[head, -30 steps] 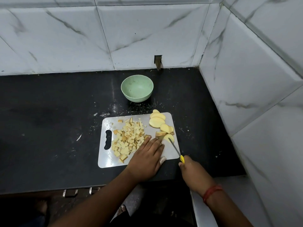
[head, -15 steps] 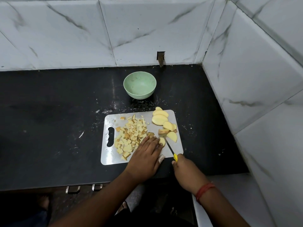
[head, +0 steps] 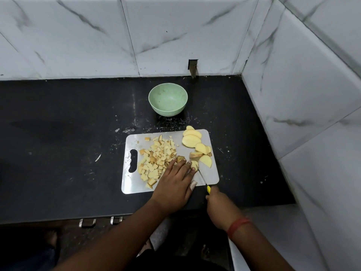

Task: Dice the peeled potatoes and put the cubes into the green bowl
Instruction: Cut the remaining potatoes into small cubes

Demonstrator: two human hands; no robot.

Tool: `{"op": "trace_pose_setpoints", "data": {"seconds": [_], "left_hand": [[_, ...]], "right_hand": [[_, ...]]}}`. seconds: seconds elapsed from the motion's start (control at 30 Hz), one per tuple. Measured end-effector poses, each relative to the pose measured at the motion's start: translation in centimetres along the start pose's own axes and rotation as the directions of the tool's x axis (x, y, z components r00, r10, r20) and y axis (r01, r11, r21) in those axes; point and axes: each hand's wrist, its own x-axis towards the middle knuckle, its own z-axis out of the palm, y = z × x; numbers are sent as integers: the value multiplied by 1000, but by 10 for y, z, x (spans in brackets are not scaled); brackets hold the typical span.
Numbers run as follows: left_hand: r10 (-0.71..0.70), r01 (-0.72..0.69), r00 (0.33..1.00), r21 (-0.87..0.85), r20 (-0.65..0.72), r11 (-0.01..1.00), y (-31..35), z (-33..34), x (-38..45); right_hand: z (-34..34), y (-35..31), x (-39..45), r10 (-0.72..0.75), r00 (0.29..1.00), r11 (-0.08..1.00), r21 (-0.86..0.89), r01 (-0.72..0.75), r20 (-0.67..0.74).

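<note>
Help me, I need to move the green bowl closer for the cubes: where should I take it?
Take the bowl by its rim, thumb inside, fingers outside. It stands upright and looks empty, with no handle. Come from the near side with the left hand; the right hand holds the knife.

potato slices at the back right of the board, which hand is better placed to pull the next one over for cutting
Left. The left hand lies flat with its fingertips on the piece being cut, just short of the potato slices, and holds no tool. The right hand grips the knife at the board's near edge.
</note>
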Motion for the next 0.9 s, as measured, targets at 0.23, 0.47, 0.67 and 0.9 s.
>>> {"op": "trace_pose_setpoints", "data": {"seconds": [0.23, 0.47, 0.67, 0.9], "left_hand": [[-20, 20, 1000, -41, -15, 999, 2, -1, -6], [-10, 8, 1000, -70, -25, 997, 0, 1, -8], [-10, 7, 999, -70, -41, 998, 0, 0, -8], [-22, 20, 999, -43, -40, 999, 0, 1, -7]], "right_hand": [[-1, 16, -22, -67, 994, 993, 87, 75, -88], [-5, -1, -3, -107, 982, 992, 44, 115, -154], [-6, -8, 4, -98, 985, 995, 11, 101, -141], [-10, -18, 10, -46, 998, 999, -19, 45, -39]]}}
